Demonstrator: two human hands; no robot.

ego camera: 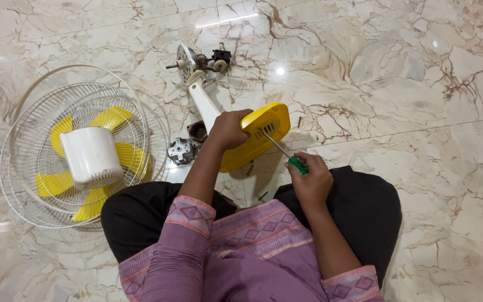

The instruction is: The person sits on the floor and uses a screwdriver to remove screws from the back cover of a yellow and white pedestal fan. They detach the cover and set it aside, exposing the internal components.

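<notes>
My left hand (227,130): clenched on the yellow fan base (258,142), floor centre.
My right hand (311,182): gripping the green-handled screwdriver (289,155), tip on base, 11 o'clock from hand.

Likely a room in a home, judging by the polished beige marble floor (409,84) with brown veins, glossy under ceiling lights. Seated right on it, with fan parts (85,156) spread around, no workbench.
</notes>
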